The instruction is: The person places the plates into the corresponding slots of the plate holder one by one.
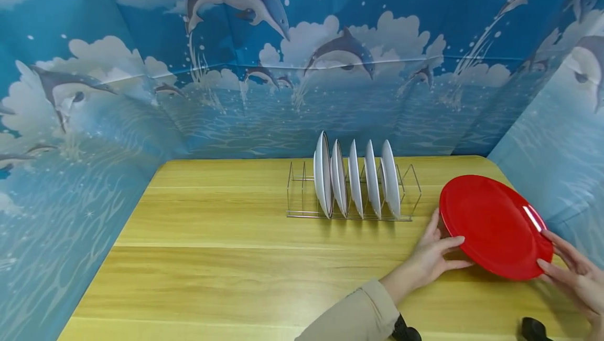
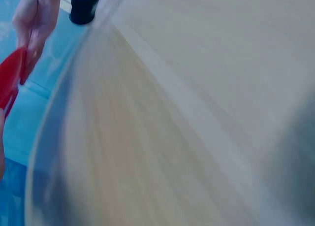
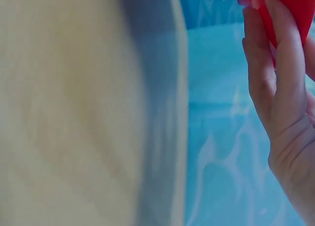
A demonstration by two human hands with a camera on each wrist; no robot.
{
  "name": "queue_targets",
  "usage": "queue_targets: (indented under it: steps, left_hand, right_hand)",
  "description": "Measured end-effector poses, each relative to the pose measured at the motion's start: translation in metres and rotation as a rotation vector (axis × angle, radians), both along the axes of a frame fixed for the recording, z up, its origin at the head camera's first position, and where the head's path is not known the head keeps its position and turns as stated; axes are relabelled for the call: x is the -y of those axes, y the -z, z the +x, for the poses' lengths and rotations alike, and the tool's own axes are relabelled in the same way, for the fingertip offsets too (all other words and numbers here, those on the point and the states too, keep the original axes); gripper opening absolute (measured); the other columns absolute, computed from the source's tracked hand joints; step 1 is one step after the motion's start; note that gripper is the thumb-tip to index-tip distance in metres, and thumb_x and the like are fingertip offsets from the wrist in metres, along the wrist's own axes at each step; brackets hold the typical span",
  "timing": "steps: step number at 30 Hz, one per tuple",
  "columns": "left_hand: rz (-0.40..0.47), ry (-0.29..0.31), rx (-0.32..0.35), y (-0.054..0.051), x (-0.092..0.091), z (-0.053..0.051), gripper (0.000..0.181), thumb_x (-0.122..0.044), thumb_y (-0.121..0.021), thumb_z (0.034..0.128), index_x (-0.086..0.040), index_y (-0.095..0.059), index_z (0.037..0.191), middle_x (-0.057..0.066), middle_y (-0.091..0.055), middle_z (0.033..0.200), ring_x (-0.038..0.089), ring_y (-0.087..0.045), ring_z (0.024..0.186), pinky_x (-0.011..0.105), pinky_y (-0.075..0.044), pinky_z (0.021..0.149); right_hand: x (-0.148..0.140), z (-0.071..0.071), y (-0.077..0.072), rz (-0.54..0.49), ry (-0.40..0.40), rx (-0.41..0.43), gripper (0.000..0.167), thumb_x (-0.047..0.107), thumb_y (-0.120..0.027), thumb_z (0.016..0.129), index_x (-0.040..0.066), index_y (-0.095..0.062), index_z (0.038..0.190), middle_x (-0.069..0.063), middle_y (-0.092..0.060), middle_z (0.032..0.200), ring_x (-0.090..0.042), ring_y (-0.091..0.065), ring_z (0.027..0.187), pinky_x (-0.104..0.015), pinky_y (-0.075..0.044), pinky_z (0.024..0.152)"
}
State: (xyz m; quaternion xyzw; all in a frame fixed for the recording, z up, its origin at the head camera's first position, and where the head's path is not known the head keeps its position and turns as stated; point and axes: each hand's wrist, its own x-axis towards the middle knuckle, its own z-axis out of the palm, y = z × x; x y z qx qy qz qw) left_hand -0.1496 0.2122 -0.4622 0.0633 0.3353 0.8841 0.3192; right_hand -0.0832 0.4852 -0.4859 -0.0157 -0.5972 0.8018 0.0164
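A round red plate is held up over the right side of the table, its face tilted toward the head camera. My left hand grips its left edge, the thumb on the rim and other fingers at the side and below. On the lower right edge, my right hand pinches the rim. In the right wrist view the right hand has its fingers against the red plate. Only a slice of the red plate appears in the left wrist view, with the right hand on it.
Left of the red plate, a wire dish rack stands toward the back of the wooden table. Several white plates stand upright in it, some with dark rims. A dolphin-patterned cloth hangs behind the table and at both sides.
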Motion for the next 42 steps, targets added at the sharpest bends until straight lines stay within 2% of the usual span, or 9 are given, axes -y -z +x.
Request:
queue_targets:
  steps: [4,10,13,17,24,28,32,37,42]
  left_hand:
    - [0.041,-0.075,-0.087,-0.013,0.003,0.004,0.072,0.005,-0.051,0.0878,-0.045,-0.032,0.137,0.000,-0.040,0.132,0.023,-0.047,0.112,0.064,-0.040,0.085]
    - [0.051,-0.167,-0.242,-0.035,0.020,0.003,0.075,0.004,-0.054,0.0871,-0.045,-0.029,0.138,-0.001,-0.039,0.129,0.022,-0.049,0.111,0.054,-0.048,0.078]
    - [0.071,-0.174,-0.315,-0.045,0.034,0.001,0.077,0.004,-0.053,0.0875,-0.045,-0.024,0.140,0.000,-0.038,0.130,0.022,-0.051,0.112,0.048,-0.050,0.076]
    - [0.100,-0.169,-0.412,-0.057,0.055,-0.004,0.079,0.004,-0.051,0.0882,-0.044,-0.019,0.142,-0.001,-0.034,0.135,0.021,-0.047,0.118,0.042,-0.052,0.075]
    - [0.072,-0.199,-0.547,-0.087,0.095,-0.011,0.080,0.007,-0.048,0.0882,-0.036,-0.013,0.146,0.001,-0.031,0.139,0.024,-0.044,0.121,0.047,-0.050,0.077]
    - [0.036,-0.225,-0.608,-0.102,0.118,-0.015,0.081,0.007,-0.047,0.0881,-0.037,-0.011,0.146,0.002,-0.030,0.139,0.026,-0.043,0.121,0.046,-0.052,0.075]
    - [0.008,-0.258,-0.656,-0.115,0.141,-0.021,0.082,0.004,-0.050,0.0888,-0.041,-0.011,0.145,0.004,-0.030,0.139,0.027,-0.043,0.122,0.043,-0.053,0.074]
    - [-0.031,-0.334,-0.692,-0.131,0.172,-0.029,0.079,-0.003,-0.054,0.0897,-0.041,-0.012,0.144,0.006,-0.028,0.139,0.031,-0.042,0.123,0.044,-0.053,0.074]
    - [-0.063,-0.400,-0.712,-0.145,0.203,-0.036,0.079,0.001,-0.051,0.0891,-0.037,-0.012,0.146,0.002,-0.025,0.144,0.032,-0.040,0.124,0.042,-0.054,0.073]
  right_hand:
    - [0.015,-0.005,-0.015,0.019,-0.041,-0.090,0.060,-0.016,-0.040,0.089,0.026,-0.047,0.131,0.015,-0.052,0.113,-0.006,-0.063,0.088,-0.024,-0.056,0.063]
    - [0.042,-0.017,-0.051,0.054,-0.070,-0.157,0.061,-0.016,-0.036,0.090,0.020,-0.038,0.138,0.010,-0.048,0.120,-0.009,-0.064,0.089,-0.026,-0.056,0.064]
    - [0.053,-0.023,-0.066,0.088,-0.087,-0.167,0.061,-0.016,-0.036,0.090,0.019,-0.036,0.140,0.011,-0.046,0.123,-0.009,-0.064,0.089,-0.026,-0.056,0.063]
    - [0.065,-0.030,-0.081,0.151,-0.172,-0.198,0.061,-0.016,-0.034,0.091,0.017,-0.032,0.142,0.009,-0.043,0.126,-0.011,-0.064,0.090,-0.028,-0.057,0.064]
    - [0.086,-0.052,-0.101,0.154,-0.297,-0.274,0.064,-0.019,-0.029,0.090,0.010,-0.019,0.146,-0.001,-0.047,0.128,-0.015,-0.060,0.098,-0.033,-0.057,0.067]
    - [0.099,-0.068,-0.105,0.109,-0.377,-0.282,0.059,-0.016,-0.025,0.093,0.009,-0.016,0.146,-0.004,-0.049,0.127,-0.018,-0.061,0.100,-0.035,-0.056,0.073]
    - [0.111,-0.084,-0.100,0.135,-0.431,-0.266,0.056,-0.014,-0.026,0.094,0.007,-0.017,0.145,-0.004,-0.052,0.124,-0.020,-0.061,0.100,-0.034,-0.054,0.079]
    - [0.127,-0.103,-0.090,0.340,-0.427,-0.211,0.054,-0.006,-0.038,0.095,0.011,-0.024,0.144,0.000,-0.049,0.123,-0.011,-0.059,0.101,-0.026,-0.052,0.082]
    - [0.141,-0.118,-0.083,0.546,-0.414,-0.131,0.052,0.007,-0.045,0.096,0.014,-0.025,0.144,0.001,-0.045,0.122,-0.006,-0.058,0.100,-0.021,-0.051,0.083]
